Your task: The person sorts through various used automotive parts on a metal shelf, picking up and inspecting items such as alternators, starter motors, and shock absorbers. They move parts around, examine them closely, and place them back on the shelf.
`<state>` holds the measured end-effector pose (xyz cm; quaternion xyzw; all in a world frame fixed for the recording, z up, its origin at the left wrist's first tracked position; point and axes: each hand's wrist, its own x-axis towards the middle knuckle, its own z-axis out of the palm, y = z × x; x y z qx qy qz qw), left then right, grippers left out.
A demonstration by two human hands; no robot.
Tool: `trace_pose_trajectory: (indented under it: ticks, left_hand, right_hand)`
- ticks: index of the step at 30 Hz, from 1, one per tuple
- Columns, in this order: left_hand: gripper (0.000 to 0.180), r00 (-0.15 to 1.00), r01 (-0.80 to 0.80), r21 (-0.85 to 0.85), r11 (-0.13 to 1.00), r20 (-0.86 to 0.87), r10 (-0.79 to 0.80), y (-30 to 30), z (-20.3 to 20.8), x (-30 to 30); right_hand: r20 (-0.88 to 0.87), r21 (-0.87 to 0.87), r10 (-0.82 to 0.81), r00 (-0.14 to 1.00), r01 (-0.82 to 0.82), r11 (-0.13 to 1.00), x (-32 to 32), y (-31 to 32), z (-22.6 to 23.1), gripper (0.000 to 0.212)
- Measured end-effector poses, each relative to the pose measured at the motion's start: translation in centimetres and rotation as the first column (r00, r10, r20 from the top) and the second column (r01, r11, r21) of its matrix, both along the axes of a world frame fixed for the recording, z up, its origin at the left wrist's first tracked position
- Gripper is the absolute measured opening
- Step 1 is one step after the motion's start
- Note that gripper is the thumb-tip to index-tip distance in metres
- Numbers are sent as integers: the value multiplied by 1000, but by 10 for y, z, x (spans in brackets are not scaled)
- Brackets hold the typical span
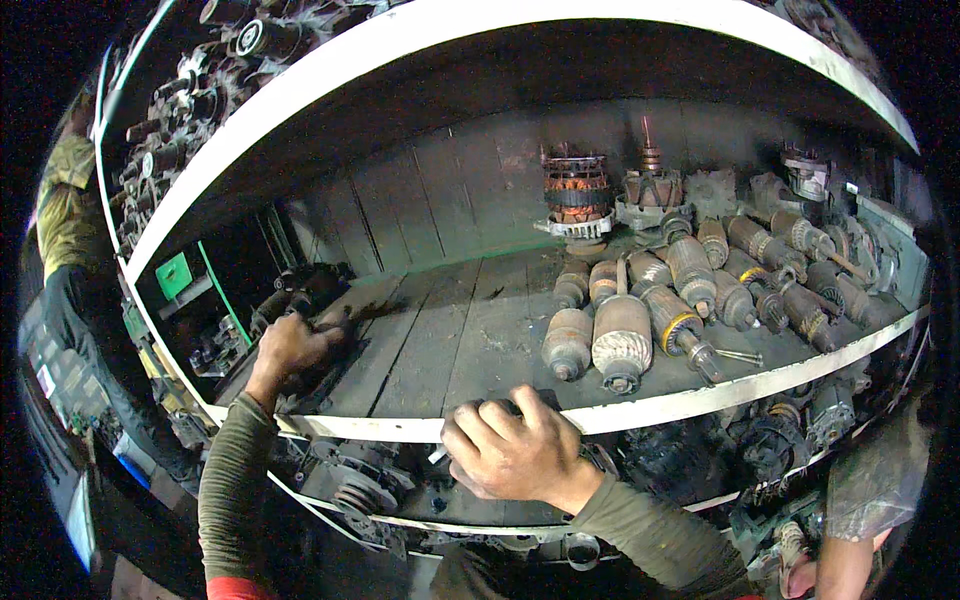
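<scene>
My left hand (290,352) reaches onto the left part of a dark wooden shelf (450,320), beside a heap of dark parts (300,290). Its fingers are dim and blurred, so I cannot tell what they touch. Closed at the front of the shelf, my right hand (520,445) lies across the white front rail (680,408). A pale tip (437,454) shows beside its knuckles; the hand hides whatever is in it. To its right lie several worn motor armatures (622,340), some with copper-coloured bands, and two thin bolts (740,355).
Behind the armatures stand a copper-wound stator (578,195) and a rotor (652,190). Pulleys and alternator parts (365,490) fill the shelf below. More dark parts (190,100) lie upper left. A person (75,220) stands at far left; another person's arm (848,565) shows lower right.
</scene>
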<state>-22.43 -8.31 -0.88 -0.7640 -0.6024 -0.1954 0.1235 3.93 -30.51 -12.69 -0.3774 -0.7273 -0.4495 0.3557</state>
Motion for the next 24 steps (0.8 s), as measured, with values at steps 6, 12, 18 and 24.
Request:
trace_pose_trajectory:
  ticks: [6, 12, 18, 24]
  left_hand:
    - [77, 989, 113, -93, 989, -84, -120, -57, 18, 78]
    - [63, 885, 461, -39, 886, 95, -456, -77, 23, 60]
    - [73, 805, 554, -147, 820, 345, -482, -125, -8, 44]
    - [69, 763, 602, 6, 798, 292, -577, -152, -28, 66]
  right_hand:
    - [-71, 7, 78, 994, -77, 997, -1, -6, -2, 32]
    - [-393, -169, 216, 894, -301, 939, -5, -25, 34, 42]
    - [-169, -380, -58, 984, -11, 925, 19, 33, 100, 34]
    - [227, -756, -363, 904, 399, 520, 44, 70, 139, 28]
